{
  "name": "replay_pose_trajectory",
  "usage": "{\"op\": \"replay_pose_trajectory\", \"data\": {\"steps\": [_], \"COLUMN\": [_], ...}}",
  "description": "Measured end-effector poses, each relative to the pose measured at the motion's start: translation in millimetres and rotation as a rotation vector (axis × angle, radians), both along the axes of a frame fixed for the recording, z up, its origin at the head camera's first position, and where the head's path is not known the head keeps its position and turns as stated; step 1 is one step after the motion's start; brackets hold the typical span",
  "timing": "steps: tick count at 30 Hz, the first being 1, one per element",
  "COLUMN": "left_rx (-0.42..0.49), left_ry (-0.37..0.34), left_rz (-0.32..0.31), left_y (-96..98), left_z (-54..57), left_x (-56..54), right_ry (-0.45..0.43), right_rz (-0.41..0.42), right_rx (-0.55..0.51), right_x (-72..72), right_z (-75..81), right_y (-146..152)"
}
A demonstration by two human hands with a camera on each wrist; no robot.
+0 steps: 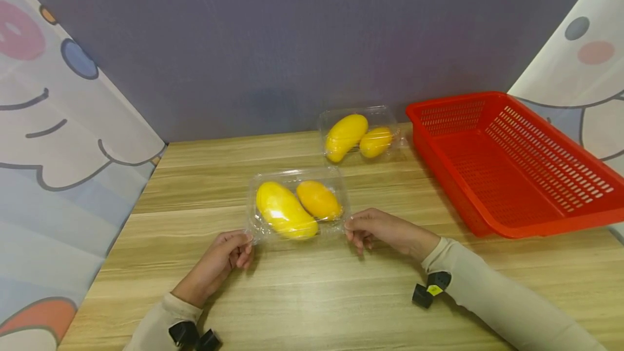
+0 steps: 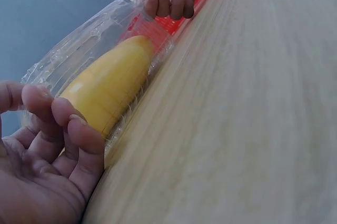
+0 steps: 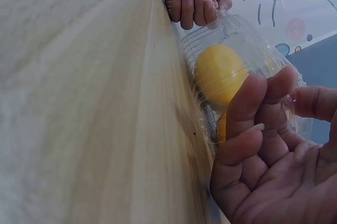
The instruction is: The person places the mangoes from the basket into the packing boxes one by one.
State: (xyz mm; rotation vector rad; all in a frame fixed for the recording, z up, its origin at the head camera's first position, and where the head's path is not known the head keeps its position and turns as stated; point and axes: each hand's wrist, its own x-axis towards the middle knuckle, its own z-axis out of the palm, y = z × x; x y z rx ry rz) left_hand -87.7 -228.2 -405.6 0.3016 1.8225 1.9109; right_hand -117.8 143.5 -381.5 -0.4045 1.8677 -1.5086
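A clear plastic clamshell box (image 1: 297,175) lies on the wooden table in front of me, its lid down over two yellow mangoes. The larger mango (image 1: 285,211) is on the left inside, the smaller, more orange one (image 1: 319,200) on the right. My left hand (image 1: 221,261) pinches the box's near left corner between thumb and forefinger. At the near right corner my right hand (image 1: 385,230) pinches the rim in the same way. Both wrist views show the other fingers loosely curled beside the box, with a mango (image 2: 110,81) seen through the plastic.
Behind, near the grey wall, stands a second clear box (image 1: 377,112) with two mangoes. To the right is a red plastic basket (image 1: 463,194) with slotted sides; no contents show in it. Cartoon-printed cloth (image 1: 73,123) hangs at the left and right.
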Motion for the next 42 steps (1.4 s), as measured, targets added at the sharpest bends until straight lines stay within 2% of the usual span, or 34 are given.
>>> {"op": "replay_pose_trajectory", "data": {"steps": [8, 20, 32, 42], "left_rx": [0.077, 0.035, 0.062, 0.015], "left_ry": [0.012, 0.029, 0.011, -0.018], "left_rz": [-0.028, -0.015, 0.019, 0.055], "left_y": [-0.2, -0.7, 0.4, 1.2], "left_z": [-3.5, -3.3, -1.4, -0.4], "left_x": [-1.4, -0.3, -1.7, -1.6], "right_ry": [-0.016, 0.039, 0.018, 0.045], "right_rz": [-0.058, -0.010, -0.058, -0.063], "right_rx": [0.034, 0.023, 0.032, 0.045], "right_x": [-1.3, -1.9, -1.0, -2.3], "right_z": [-0.2, 0.5, 2.8, 1.6], "right_y": [-1.2, 1.3, 0.1, 0.4]}}
